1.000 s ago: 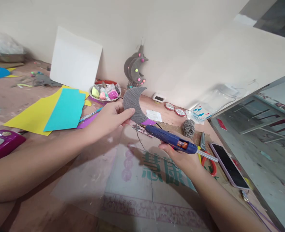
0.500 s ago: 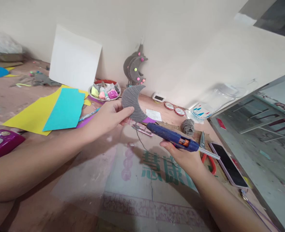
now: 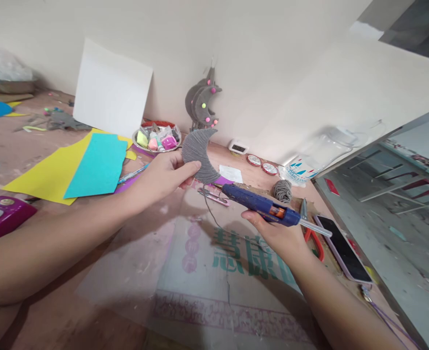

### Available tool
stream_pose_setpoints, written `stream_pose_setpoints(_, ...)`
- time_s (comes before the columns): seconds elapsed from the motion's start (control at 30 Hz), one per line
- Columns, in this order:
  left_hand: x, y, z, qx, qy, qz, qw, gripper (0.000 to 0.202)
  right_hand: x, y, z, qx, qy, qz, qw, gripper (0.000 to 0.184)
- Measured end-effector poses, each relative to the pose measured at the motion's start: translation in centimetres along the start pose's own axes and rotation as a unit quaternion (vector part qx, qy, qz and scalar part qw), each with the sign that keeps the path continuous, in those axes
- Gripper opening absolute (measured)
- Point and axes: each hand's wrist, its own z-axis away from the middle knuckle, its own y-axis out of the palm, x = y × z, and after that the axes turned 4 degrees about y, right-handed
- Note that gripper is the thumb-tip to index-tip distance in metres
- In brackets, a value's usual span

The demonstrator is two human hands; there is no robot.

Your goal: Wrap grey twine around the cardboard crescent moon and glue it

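My left hand (image 3: 178, 170) pinches a crescent moon (image 3: 198, 153) wound with grey yarn, thumb on its front face. Purple shows bare at the crescent's lower tip. A blue hot glue gun (image 3: 260, 204) is gripped in my right hand (image 3: 272, 233), a clear glue stick poking out of its back end. The gun's nozzle points left and meets or nearly meets the purple tip; I cannot tell if they touch. From the crescent a grey yarn strand (image 3: 210, 211) hangs down over the printed plastic sheet (image 3: 185, 301). A grey yarn ball (image 3: 282, 191) lies beyond the gun.
At right lie red-handled scissors (image 3: 318, 245) and a phone (image 3: 343, 248). Yellow and turquoise sheets (image 3: 95, 167) are at left, near a bowl of coloured clay packs (image 3: 136, 143). A white board (image 3: 112, 87) leans on the wall, where decorated grey moons (image 3: 201, 102) hang. A plastic jar (image 3: 319, 150) stands back right.
The glue gun has tilted very slightly, and its nozzle sits a little nearer the crescent's lower tip. Both hands keep their holds, and the rest of the scene looks the same.
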Motion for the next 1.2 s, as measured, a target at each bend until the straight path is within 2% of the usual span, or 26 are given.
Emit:
stream_pose_setpoints(0.23,0.24,0.02,0.0,-0.016,0.002,-0.005,1.0,0.036,0.21,-0.15,-0.08,-0.012,0.002,0.008,1.0,0.036)
stream_pose_setpoints(0.5,0.25,-0.11,-0.07,-0.004,0.021,0.007,1.0,0.036,0.2,-0.34,-0.25,-0.052,-0.011,0.037,0.998,0.035)
stream_pose_setpoints(0.87,0.44,-0.14,-0.08,-0.002,0.022,0.01,1.0,0.035,0.26,-0.47,-0.52,-0.055,-0.029,0.007,0.998,0.027)
stream_pose_setpoints(1.2,0.11,-0.15,0.12,-0.003,0.008,0.005,1.0,0.035,0.32,-0.7,-0.6,-0.037,0.003,-0.024,0.999,0.023)
